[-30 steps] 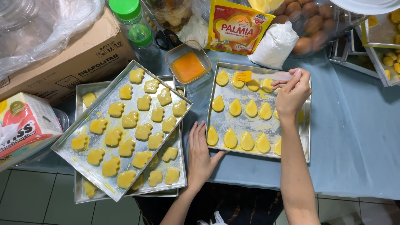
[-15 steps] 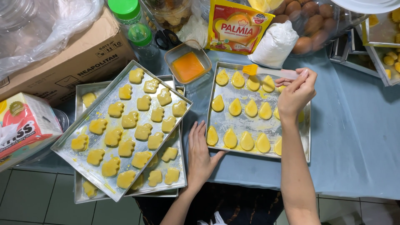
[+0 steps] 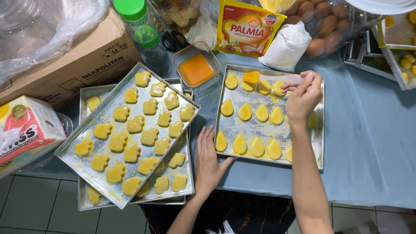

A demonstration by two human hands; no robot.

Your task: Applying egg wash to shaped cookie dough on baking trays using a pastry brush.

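— So what changed?
— Left hand stays flat, fingers spread, on the bench touching the tray corner. Right hand pinches the brush; its orange head has slid left onto the far-row cookies.
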